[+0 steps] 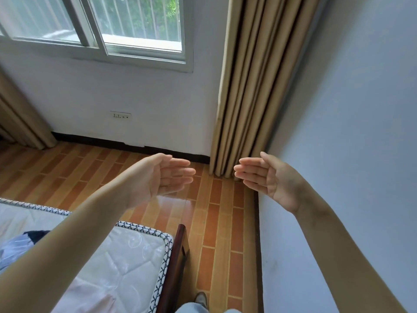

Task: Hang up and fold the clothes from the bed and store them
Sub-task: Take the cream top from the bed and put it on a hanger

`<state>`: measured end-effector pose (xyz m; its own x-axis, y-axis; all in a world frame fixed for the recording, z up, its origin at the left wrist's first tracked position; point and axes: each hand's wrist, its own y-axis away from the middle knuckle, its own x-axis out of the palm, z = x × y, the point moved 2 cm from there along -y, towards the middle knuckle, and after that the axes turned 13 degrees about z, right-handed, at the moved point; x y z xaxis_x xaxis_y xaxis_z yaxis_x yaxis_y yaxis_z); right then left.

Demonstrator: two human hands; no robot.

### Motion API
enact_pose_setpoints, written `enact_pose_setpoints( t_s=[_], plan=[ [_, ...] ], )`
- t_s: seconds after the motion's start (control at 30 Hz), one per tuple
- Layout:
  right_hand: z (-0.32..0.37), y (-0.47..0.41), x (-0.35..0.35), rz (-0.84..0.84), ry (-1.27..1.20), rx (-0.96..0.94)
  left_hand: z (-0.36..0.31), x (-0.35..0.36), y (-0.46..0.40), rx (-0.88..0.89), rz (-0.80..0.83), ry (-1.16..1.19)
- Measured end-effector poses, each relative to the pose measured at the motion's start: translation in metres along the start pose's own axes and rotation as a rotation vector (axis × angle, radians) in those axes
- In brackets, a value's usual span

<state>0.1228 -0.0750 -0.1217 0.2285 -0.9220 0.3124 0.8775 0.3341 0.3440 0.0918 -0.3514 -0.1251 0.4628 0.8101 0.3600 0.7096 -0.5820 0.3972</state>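
Note:
My left hand and my right hand are stretched out in front of me above the floor, palms facing each other, fingers straight, holding nothing. At the lower left lies the bed's white quilted mattress. On it, partly hidden by my left forearm, lie a pale blue garment, a dark navy garment and a pale pink garment.
A dark wooden bed frame corner juts toward a narrow strip of wood-pattern floor between bed and right wall. Beige curtains hang in the corner beside a window. A wall socket is below it.

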Motion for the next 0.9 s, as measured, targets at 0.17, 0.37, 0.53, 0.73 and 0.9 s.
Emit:
enact_pose_setpoints(
  t_s=[0.17, 0.37, 0.53, 0.73, 0.9],
  plan=[
    [0.013, -0.05, -0.013, 0.004, -0.003, 0.046, -0.021, -0.026, -0.039, -0.041, 0.024, 0.003],
    [0.039, -0.13, -0.029, 0.07, 0.04, 0.11, -0.048, -0.066, -0.072, -0.027, -0.133, 0.074],
    [0.066, -0.21, -0.042, 0.183, 0.064, 0.154, -0.08, -0.09, -0.118, -0.019, -0.363, 0.144],
    [0.12, -0.308, -0.082, 0.294, 0.084, 0.19, -0.133, -0.126, -0.18, 0.06, -0.379, 0.14],
    [0.164, -0.384, -0.104, 0.365, 0.137, 0.199, -0.164, -0.14, -0.223, 0.117, -0.338, 0.132]
  ],
)
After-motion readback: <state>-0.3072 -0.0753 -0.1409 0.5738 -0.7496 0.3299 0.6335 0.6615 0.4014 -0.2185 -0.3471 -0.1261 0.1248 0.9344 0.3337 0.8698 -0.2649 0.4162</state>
